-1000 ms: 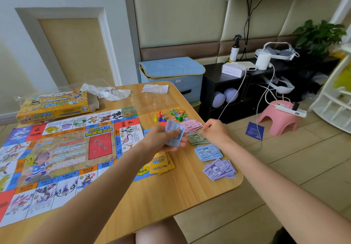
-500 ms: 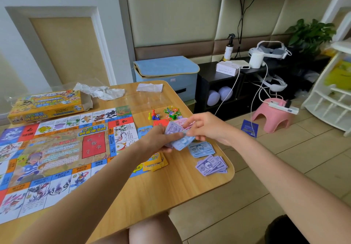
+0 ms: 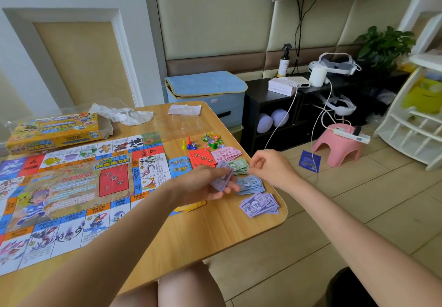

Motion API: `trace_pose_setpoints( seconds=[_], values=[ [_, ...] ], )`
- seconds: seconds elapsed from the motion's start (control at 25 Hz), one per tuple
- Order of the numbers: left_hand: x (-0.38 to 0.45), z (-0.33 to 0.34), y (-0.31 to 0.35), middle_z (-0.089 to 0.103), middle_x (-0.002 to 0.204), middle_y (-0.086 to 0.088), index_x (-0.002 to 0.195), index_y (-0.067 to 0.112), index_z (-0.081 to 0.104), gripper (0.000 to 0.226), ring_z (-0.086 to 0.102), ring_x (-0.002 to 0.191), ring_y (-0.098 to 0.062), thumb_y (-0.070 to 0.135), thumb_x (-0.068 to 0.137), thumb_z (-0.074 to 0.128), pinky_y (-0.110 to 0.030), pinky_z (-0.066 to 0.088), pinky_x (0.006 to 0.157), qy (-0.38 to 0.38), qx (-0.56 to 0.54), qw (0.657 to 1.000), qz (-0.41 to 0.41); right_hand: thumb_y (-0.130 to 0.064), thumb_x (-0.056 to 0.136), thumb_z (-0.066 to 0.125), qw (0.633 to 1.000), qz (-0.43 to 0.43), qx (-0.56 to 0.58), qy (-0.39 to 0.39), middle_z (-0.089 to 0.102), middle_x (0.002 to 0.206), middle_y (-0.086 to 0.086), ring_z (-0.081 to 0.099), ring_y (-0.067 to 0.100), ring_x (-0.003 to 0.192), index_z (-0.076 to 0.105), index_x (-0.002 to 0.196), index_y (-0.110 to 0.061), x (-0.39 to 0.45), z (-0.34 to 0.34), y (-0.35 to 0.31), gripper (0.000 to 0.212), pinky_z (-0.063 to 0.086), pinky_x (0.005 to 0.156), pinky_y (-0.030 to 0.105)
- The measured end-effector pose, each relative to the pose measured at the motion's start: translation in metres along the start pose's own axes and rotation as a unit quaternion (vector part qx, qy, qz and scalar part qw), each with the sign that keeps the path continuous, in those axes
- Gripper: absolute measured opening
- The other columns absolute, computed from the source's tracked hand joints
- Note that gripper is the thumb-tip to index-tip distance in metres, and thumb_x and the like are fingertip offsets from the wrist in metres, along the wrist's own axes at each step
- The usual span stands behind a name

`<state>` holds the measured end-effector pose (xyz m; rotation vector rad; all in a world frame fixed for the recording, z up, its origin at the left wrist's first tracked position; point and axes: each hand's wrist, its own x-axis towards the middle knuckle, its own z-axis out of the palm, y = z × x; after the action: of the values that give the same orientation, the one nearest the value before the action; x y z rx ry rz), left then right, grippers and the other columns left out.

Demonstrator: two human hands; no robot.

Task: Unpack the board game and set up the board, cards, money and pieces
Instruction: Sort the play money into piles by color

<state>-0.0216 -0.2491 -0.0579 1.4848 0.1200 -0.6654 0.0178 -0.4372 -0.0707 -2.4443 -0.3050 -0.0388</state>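
Note:
The game board [image 3: 71, 187] lies unfolded on the left of the wooden table [image 3: 215, 230]. My left hand [image 3: 203, 183] grips a small stack of purple play notes [image 3: 224, 178]. To its right, my right hand [image 3: 270, 168] pinches the edge of a green note on the green pile [image 3: 238, 166]. Around them lie a pink pile [image 3: 226, 154], a blue pile [image 3: 251, 184] and a purple pile [image 3: 259, 204]. Red cards [image 3: 203, 158], blue cards [image 3: 179, 166] and yellow cards [image 3: 191, 207] sit by the board. Pawns [image 3: 189, 144] and small plastic pieces [image 3: 212, 139] stand behind.
The open game box [image 3: 55, 134] lies at the table's back left beside crumpled wrapping [image 3: 122, 115] and a white slip [image 3: 184, 110]. Beyond the table's right edge stand a blue storage box [image 3: 205, 96], a black shelf [image 3: 287, 115] with cables, and a pink stool [image 3: 337, 146].
My right hand drew away from the stack in my left hand and moved right, to the green pile. My left hand stayed in place with its notes.

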Motion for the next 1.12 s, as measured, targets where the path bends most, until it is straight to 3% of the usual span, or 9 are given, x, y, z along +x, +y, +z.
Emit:
trace_pose_setpoints(
  seconds=[0.08, 0.16, 0.24, 0.4, 0.56, 0.76, 0.88, 0.96, 1.12],
  values=[
    [-0.001, 0.000, 0.002, 0.072, 0.090, -0.011, 0.099, 0.005, 0.060, 0.024, 0.067, 0.067, -0.010, 0.016, 0.100, 0.039, -0.018, 0.052, 0.054, -0.013, -0.044, 0.999, -0.003, -0.024, 0.083, 0.068, 0.996, -0.004, 0.094, -0.004, 0.058, 0.069, -0.007, 0.053, 0.006, 0.062, 0.067, 0.084, -0.010, 0.004, -0.006, -0.013, 0.014, 0.039, 0.056, 0.013],
    [-0.003, -0.002, 0.002, 0.073, 0.090, -0.008, 0.100, 0.004, 0.061, 0.021, 0.070, 0.074, -0.011, 0.011, 0.099, 0.041, -0.018, 0.053, 0.055, -0.011, -0.012, 1.000, 0.013, -0.029, 0.085, 0.066, 0.982, 0.008, 0.172, -0.073, 0.059, 0.063, -0.005, 0.051, 0.007, 0.052, 0.068, 0.086, -0.009, 0.003, -0.007, -0.024, 0.020, 0.041, 0.053, 0.017],
    [-0.006, -0.002, 0.002, 0.074, 0.089, -0.006, 0.100, 0.006, 0.062, 0.016, 0.071, 0.076, -0.010, 0.010, 0.096, 0.047, -0.015, 0.052, 0.053, -0.014, 0.024, 0.999, 0.026, -0.027, 0.083, 0.069, 0.980, 0.008, 0.165, -0.112, 0.060, 0.060, -0.001, 0.050, 0.005, 0.047, 0.068, 0.085, -0.009, 0.001, -0.003, -0.029, 0.019, 0.042, 0.050, 0.017],
    [-0.007, -0.004, 0.002, 0.072, 0.089, -0.011, 0.105, 0.001, 0.062, 0.021, 0.071, 0.074, -0.013, 0.015, 0.093, 0.055, -0.016, 0.053, 0.051, 0.016, 0.016, 0.999, 0.040, -0.006, 0.083, 0.068, 0.973, 0.014, 0.201, -0.115, 0.059, 0.066, 0.004, 0.050, 0.008, 0.052, 0.065, 0.093, 0.001, 0.001, 0.000, -0.030, 0.013, 0.042, 0.048, 0.015],
    [-0.005, -0.006, 0.001, 0.071, 0.074, -0.006, 0.092, 0.003, 0.064, 0.012, 0.068, 0.062, -0.010, 0.012, 0.092, 0.056, -0.017, 0.054, 0.051, 0.055, 0.005, 0.997, 0.057, -0.002, 0.083, 0.067, 0.968, 0.013, 0.209, -0.139, 0.059, 0.069, 0.003, 0.049, 0.006, 0.050, 0.063, 0.094, -0.004, 0.000, -0.006, -0.031, 0.012, 0.042, 0.048, 0.013],
    [-0.004, -0.003, 0.001, 0.070, 0.063, -0.001, 0.083, 0.007, 0.060, 0.008, 0.066, 0.054, -0.007, 0.008, 0.090, 0.058, -0.016, 0.053, 0.048, 0.086, 0.041, 0.994, 0.054, 0.003, 0.083, 0.064, 0.967, 0.027, 0.172, -0.187, 0.058, 0.055, 0.004, 0.047, 0.002, 0.037, 0.065, 0.093, 0.003, -0.011, -0.022, -0.022, 0.010, 0.038, 0.041, 0.014],
    [-0.006, 0.002, -0.003, 0.073, 0.074, -0.006, 0.094, 0.004, 0.061, 0.008, 0.070, 0.064, -0.010, 0.010, 0.092, 0.056, -0.017, 0.054, 0.052, 0.045, 0.071, 0.996, 0.034, 0.004, 0.082, 0.065, 0.961, 0.039, 0.191, -0.197, 0.060, 0.052, 0.003, 0.052, 0.006, 0.037, 0.062, 0.083, 0.000, -0.019, -0.033, -0.012, 0.005, 0.037, 0.036, 0.015],
    [-0.006, 0.003, -0.006, 0.073, 0.083, -0.010, 0.102, 0.002, 0.062, 0.015, 0.071, 0.070, -0.012, 0.011, 0.093, 0.055, -0.017, 0.054, 0.052, 0.022, 0.097, 0.995, 0.010, 0.002, 0.082, 0.067, 0.966, 0.049, 0.135, -0.213, 0.059, 0.050, 0.000, 0.051, 0.005, 0.036, 0.061, 0.080, -0.002, -0.025, -0.030, -0.007, 0.007, 0.036, 0.035, 0.015],
    [-0.008, 0.009, -0.011, 0.073, 0.075, -0.008, 0.100, 0.002, 0.061, 0.014, 0.070, 0.064, -0.013, 0.012, 0.092, 0.055, -0.018, 0.055, 0.052, 0.030, 0.155, 0.987, -0.041, -0.014, 0.077, 0.076, 0.982, 0.039, -0.028, -0.181, 0.058, 0.066, -0.002, 0.049, 0.003, 0.049, 0.061, 0.077, -0.011, -0.033, -0.013, 0.005, 0.015, 0.036, 0.043, 0.012]
  ],
)
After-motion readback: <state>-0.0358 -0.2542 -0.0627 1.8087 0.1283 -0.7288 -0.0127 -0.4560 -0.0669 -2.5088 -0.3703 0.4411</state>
